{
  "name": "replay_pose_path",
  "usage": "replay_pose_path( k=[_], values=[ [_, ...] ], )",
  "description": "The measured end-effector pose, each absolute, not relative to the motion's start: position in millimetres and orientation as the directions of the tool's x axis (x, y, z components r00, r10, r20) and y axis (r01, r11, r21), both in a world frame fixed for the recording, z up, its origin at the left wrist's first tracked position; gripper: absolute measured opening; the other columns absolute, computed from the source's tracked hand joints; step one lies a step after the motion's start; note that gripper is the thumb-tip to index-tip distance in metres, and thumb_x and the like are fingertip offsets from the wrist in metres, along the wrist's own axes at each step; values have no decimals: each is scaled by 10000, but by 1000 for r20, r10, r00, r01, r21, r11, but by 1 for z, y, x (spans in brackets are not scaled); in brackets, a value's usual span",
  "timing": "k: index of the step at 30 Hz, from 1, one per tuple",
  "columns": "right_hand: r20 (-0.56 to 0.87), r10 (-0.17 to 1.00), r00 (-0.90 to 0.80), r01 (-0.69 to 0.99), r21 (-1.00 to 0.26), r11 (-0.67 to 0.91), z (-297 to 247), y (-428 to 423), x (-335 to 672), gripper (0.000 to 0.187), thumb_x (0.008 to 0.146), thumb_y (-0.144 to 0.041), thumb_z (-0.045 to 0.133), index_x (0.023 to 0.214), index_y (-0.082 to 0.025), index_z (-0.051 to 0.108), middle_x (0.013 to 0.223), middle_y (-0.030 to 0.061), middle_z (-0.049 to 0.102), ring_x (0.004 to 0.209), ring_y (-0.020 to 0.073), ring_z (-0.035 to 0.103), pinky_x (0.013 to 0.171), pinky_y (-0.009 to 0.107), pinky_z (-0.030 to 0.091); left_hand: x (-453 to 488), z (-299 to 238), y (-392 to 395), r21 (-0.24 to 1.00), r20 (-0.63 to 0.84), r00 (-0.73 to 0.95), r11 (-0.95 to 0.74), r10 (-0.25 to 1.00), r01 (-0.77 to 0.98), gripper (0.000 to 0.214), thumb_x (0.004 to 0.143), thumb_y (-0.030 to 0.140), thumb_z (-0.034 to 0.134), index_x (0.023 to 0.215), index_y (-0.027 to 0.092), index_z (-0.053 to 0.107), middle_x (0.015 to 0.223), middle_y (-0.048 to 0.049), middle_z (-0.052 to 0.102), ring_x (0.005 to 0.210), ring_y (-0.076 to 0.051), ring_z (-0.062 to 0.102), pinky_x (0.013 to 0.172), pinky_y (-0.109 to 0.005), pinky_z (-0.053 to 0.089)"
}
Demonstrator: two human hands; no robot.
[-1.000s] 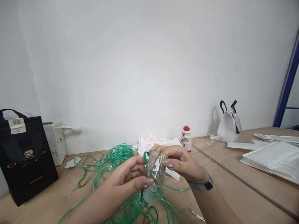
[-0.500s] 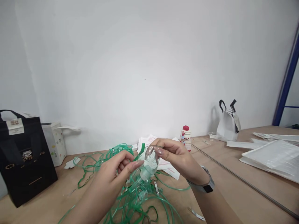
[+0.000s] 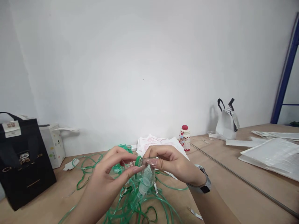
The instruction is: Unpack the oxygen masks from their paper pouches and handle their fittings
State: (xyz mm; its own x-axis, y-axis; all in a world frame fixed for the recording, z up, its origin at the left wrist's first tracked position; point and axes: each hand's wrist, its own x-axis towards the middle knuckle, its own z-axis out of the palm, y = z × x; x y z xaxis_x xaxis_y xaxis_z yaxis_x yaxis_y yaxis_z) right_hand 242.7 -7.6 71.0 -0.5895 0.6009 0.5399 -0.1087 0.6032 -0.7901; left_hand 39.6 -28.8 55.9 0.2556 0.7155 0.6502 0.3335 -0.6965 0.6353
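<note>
green tubing (image 3: pixel 128 207), black bag (image 3: pixel 29 175), red-capped cream bottle (image 3: pixel 185 141)

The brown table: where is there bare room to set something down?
Bare table lies between the right forearm and the grey strip, and between that strip and the white packets. A smaller patch, holding a clear scrap, lies between the black bag and left forearm. It's crowded around the left hand and right hand: green tubing, the clear mask, papers behind.

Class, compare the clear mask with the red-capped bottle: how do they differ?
The clear mask is see-through; the red-capped bottle looks pale and opaque. The mask is tilted; the bottle stands upright. The right hand grips the mask; the bottle rests on the table, untouched.
</note>
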Motion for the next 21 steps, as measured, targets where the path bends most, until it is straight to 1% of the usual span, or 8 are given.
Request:
replay_pose_path(
  k=[3,5,7,9,11,14,18,21],
  values=[
    [569,587,-576,-127,-772,623,71,-6,245,177,866,-275,556,827,-138,661,822,54,608,760,136,545,672,272,424,37,56,-29,647,663,284,-721,693,248,127,802,314,609,918,336,658,869,15,515,852,-137,503,737,-251,421],
    [586,574,-572,-162,-767,621,71,-5,247,162,867,-261,556,830,-144,661,837,55,608,766,140,556,675,278,433,37,56,-28,674,648,243,-692,722,258,117,792,320,622,907,320,640,882,17,531,864,-142,495,752,-254,412],
    [618,535,-575,-234,-752,617,70,-5,249,144,863,-248,564,812,-150,657,827,49,607,755,138,562,664,276,440,38,56,-27,704,599,246,-647,762,294,150,781,334,631,925,300,610,930,14,557,904,-155,493,795,-268,398],
    [660,484,-575,-319,-726,610,70,-6,249,144,865,-245,563,803,-152,652,815,45,607,758,141,572,667,278,445,40,57,-27,727,522,341,-617,782,300,145,806,362,587,924,277,592,955,4,568,924,-167,499,814,-284,393],
    [677,457,-577,-369,-715,593,70,-5,248,141,872,-236,554,807,-151,646,814,44,606,768,138,576,678,276,445,43,59,-28,737,472,428,-611,771,287,152,845,381,514,847,243,577,889,-2,563,878,-165,509,783,-282,398],
    [641,479,-600,-375,-754,540,69,-4,247,141,885,-226,534,816,-147,628,820,43,605,775,128,565,684,263,434,46,59,-29,760,451,434,-590,780,271,211,854,394,493,741,217,514,776,9,518,782,-146,495,711,-259,392],
    [607,485,-629,-372,-784,498,68,-3,247,133,883,-221,535,819,-140,619,814,43,600,774,124,556,687,258,422,49,55,-28,819,411,430,-532,804,214,157,864,390,485,869,233,493,845,6,503,818,-144,484,726,-255,402],
    [602,475,-641,-392,-790,472,67,-3,247,127,876,-215,544,817,-137,625,817,45,603,769,123,562,678,254,422,48,54,-28,785,417,475,-571,775,242,145,884,386,449,899,250,497,873,5,480,844,-141,466,765,-258,397]
  ],
)
